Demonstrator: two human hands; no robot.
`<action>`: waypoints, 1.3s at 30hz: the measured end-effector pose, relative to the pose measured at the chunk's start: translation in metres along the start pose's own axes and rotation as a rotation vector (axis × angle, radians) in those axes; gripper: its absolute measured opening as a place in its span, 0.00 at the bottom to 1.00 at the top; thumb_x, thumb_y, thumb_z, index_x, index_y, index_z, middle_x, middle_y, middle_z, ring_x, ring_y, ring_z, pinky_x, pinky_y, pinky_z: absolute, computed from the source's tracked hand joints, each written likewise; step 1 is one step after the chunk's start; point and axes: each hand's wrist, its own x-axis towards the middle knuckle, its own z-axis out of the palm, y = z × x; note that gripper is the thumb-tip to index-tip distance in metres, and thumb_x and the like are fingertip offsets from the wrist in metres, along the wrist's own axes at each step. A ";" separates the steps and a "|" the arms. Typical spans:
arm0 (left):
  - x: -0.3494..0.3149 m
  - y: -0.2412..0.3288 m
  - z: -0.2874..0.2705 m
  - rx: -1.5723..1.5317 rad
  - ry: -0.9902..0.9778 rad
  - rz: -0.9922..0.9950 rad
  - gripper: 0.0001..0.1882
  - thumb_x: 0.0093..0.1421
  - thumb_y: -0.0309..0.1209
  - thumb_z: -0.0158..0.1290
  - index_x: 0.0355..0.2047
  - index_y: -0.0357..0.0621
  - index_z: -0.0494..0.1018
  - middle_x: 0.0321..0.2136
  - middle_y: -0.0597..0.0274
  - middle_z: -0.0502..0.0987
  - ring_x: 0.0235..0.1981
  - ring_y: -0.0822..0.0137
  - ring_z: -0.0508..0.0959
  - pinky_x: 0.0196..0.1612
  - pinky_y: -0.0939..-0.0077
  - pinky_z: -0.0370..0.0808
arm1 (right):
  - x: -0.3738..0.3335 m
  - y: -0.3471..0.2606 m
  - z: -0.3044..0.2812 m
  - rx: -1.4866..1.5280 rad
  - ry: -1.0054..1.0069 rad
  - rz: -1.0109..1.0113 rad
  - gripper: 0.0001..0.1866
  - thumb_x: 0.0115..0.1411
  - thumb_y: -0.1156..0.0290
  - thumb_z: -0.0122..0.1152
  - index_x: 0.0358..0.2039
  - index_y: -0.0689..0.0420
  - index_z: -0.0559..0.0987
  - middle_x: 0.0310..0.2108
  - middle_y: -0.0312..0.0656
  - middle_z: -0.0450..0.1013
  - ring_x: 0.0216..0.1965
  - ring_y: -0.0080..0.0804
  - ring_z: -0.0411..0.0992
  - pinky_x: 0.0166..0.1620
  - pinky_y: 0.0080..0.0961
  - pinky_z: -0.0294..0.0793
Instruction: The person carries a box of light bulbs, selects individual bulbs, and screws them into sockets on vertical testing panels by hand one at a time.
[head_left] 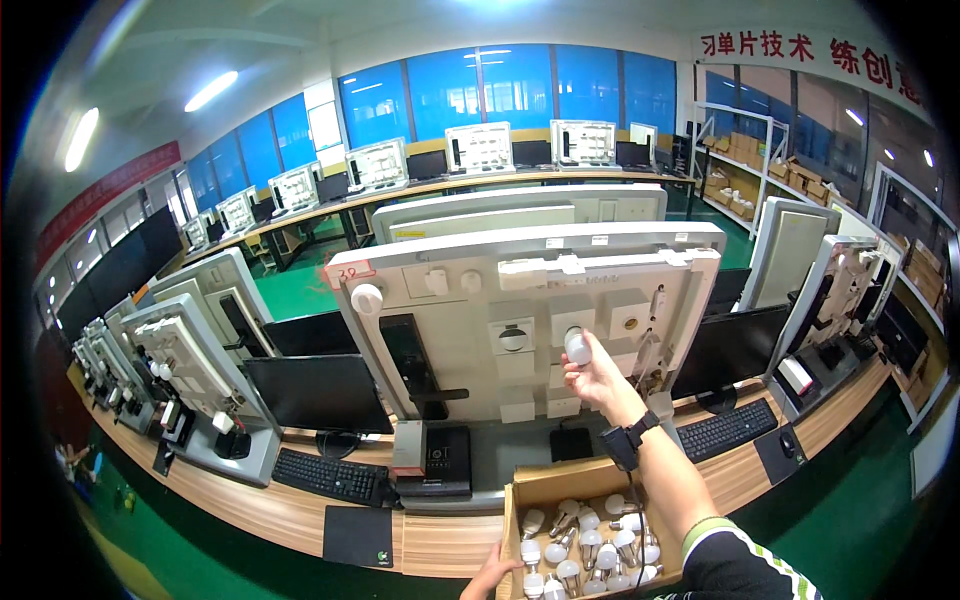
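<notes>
Head view: one bulb (578, 349) is held in the right hand (597, 383), fingers closed round it, at a square white fixture (572, 314) on the upright panel (450, 312); whether it is seated or just held in front can't be told, contact hidden. One watch (630, 437) is worn on that wrist. One cardboard box (575, 478) is set at the bench front, its left side gripped by the left hand (489, 574); over a dozen loose bulbs (592, 541) are piled inside. Nearby, counted: two monitors (318, 392), two keyboards (325, 476), two mouse pads (350, 528), one mouse (788, 441) on the right-hand pad. Writing: one tag (355, 272) is hand-marked in red at the panel's top left corner; three small labels (600, 240) are stuck along its top edge, print too small to read. Large red characters are carried on the right wall (815, 60); a small green logo is printed on the left pad.
</notes>
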 end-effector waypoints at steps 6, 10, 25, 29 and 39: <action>0.024 -0.007 -0.008 0.142 0.054 -0.070 0.26 0.60 0.37 0.54 0.58 0.43 0.68 0.52 0.52 0.74 0.50 0.63 0.74 0.46 0.68 0.75 | -0.005 -0.003 -0.008 0.290 -0.204 0.128 0.28 0.64 0.42 0.48 0.42 0.59 0.68 0.30 0.41 0.72 0.20 0.23 0.62 0.22 0.20 0.64; 0.038 -0.017 -0.022 0.192 0.003 0.003 0.28 0.58 0.36 0.55 0.58 0.42 0.66 0.52 0.52 0.73 0.51 0.63 0.73 0.47 0.68 0.74 | 0.003 -0.002 -0.011 -0.057 -0.011 -0.075 0.25 0.63 0.45 0.53 0.42 0.56 0.69 0.28 0.41 0.70 0.18 0.22 0.60 0.20 0.18 0.60; 0.081 -0.038 -0.050 0.347 -0.039 0.154 0.35 0.54 0.34 0.59 0.60 0.39 0.60 0.53 0.51 0.70 0.52 0.61 0.71 0.51 0.68 0.70 | -0.006 0.011 0.012 0.198 -0.022 0.065 0.28 0.62 0.42 0.52 0.42 0.58 0.69 0.30 0.41 0.70 0.20 0.23 0.62 0.21 0.19 0.63; 0.093 -0.041 -0.050 0.385 -0.066 0.187 0.37 0.53 0.33 0.60 0.61 0.38 0.58 0.53 0.51 0.70 0.52 0.61 0.70 0.52 0.68 0.70 | -0.001 0.003 -0.010 0.341 -0.187 0.112 0.30 0.65 0.41 0.46 0.44 0.59 0.69 0.34 0.42 0.72 0.21 0.23 0.63 0.21 0.19 0.63; 0.114 -0.053 -0.068 0.437 -0.066 0.245 0.42 0.50 0.31 0.62 0.62 0.35 0.54 0.53 0.50 0.68 0.53 0.60 0.69 0.55 0.68 0.67 | 0.010 0.008 -0.006 -0.359 0.185 -0.319 0.24 0.59 0.47 0.60 0.40 0.56 0.71 0.27 0.38 0.66 0.17 0.20 0.59 0.17 0.18 0.58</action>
